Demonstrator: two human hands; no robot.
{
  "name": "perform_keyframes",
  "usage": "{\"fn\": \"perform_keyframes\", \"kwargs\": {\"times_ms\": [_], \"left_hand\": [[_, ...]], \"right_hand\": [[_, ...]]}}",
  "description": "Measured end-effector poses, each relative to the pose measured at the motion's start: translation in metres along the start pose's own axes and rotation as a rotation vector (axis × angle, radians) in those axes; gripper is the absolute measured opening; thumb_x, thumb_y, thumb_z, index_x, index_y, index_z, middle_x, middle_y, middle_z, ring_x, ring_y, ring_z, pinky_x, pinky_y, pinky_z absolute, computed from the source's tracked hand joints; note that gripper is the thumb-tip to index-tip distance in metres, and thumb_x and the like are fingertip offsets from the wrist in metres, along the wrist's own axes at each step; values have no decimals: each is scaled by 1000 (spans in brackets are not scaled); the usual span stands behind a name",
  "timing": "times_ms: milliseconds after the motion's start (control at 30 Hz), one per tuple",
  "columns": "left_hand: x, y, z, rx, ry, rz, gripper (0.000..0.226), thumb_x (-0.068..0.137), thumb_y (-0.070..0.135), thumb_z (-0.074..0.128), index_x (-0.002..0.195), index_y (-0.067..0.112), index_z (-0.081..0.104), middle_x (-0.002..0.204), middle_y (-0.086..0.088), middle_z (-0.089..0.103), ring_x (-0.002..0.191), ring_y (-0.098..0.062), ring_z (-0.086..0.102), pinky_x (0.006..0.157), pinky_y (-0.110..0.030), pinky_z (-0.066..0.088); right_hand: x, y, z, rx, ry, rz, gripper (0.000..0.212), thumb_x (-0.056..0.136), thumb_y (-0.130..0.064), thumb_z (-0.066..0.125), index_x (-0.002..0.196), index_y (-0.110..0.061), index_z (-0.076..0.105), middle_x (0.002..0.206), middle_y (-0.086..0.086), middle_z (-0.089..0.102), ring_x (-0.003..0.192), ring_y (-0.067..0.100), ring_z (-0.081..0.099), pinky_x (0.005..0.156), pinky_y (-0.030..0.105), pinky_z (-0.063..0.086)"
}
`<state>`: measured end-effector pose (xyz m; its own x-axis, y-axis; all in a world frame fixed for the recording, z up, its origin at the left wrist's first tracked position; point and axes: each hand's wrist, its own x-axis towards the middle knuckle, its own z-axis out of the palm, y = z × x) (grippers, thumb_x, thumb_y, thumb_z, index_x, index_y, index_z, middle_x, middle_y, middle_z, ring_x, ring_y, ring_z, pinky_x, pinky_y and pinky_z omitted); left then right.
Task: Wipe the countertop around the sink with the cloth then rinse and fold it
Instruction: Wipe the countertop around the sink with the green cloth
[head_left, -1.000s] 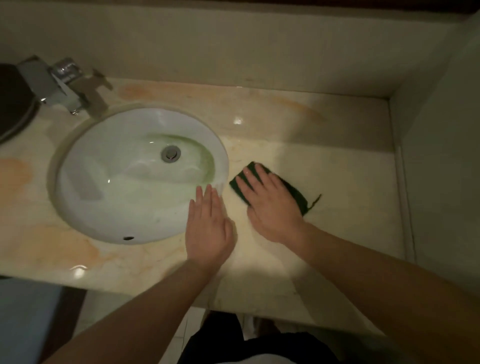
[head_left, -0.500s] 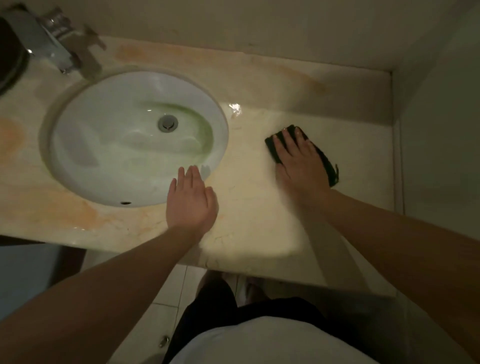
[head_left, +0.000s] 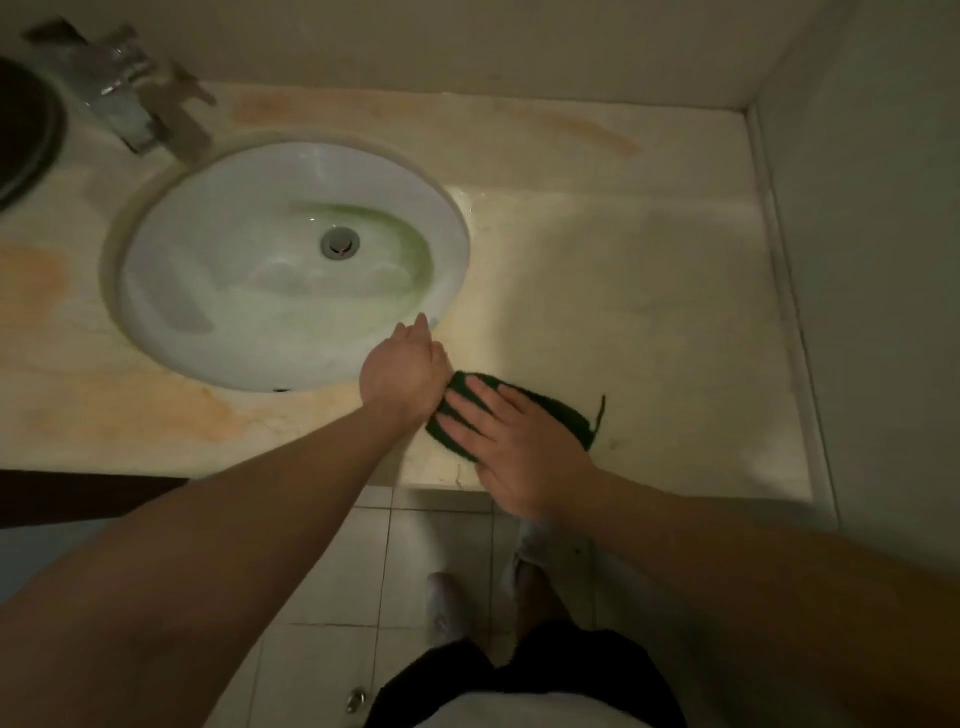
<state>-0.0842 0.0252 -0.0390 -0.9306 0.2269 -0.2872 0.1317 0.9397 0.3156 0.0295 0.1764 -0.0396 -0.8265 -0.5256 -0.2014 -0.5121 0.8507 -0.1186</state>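
Note:
A dark green cloth (head_left: 561, 410) lies flat on the beige marble countertop (head_left: 649, 291), near its front edge and right of the white oval sink (head_left: 218, 291). My right hand (head_left: 514, 441) presses flat on the cloth with fingers spread, covering its left part. My left hand (head_left: 408, 371) rests on the counter at the sink's front right rim, fingers pointing toward the basin, holding nothing. Its edge touches the cloth's left end. A loose thread sticks up from the cloth's right end.
A chrome faucet (head_left: 124, 98) stands at the back left of the sink. A dark round object (head_left: 26, 140) sits at the far left. A wall (head_left: 872, 260) closes the counter on the right. Tiled floor (head_left: 415, 561) and my feet show below the front edge.
My right hand has dragged the cloth from the middle right of the counter back toward the front edge and left, up against my left hand. My left hand stayed by the sink rim.

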Motion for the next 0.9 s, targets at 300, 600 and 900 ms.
{"fn": "perform_keyframes", "kwargs": {"times_ms": [300,600,900], "left_hand": [[0,-2,-1,24,-8,-3,52,101,31,27,146,6,31,129,-18,52,112,-36,53,93,-40,42],[-7,-2,6,111,115,70,54,99,25,31,145,-3,33,129,-26,54,110,-39,53,95,-43,40],[-8,1,5,84,121,59,53,97,26,30,142,-1,37,125,-24,55,105,-37,54,97,-45,42]], "right_hand": [[-52,86,-4,2,104,537,64,89,-27,34,152,-16,23,158,14,26,146,35,20,114,51,27],[-28,3,16,-26,47,132,57,97,-37,36,152,-27,23,161,1,20,149,27,11,121,41,7],[-141,104,18,-79,-38,757,64,93,-34,17,152,-14,3,160,17,17,147,35,11,119,47,19]]}}
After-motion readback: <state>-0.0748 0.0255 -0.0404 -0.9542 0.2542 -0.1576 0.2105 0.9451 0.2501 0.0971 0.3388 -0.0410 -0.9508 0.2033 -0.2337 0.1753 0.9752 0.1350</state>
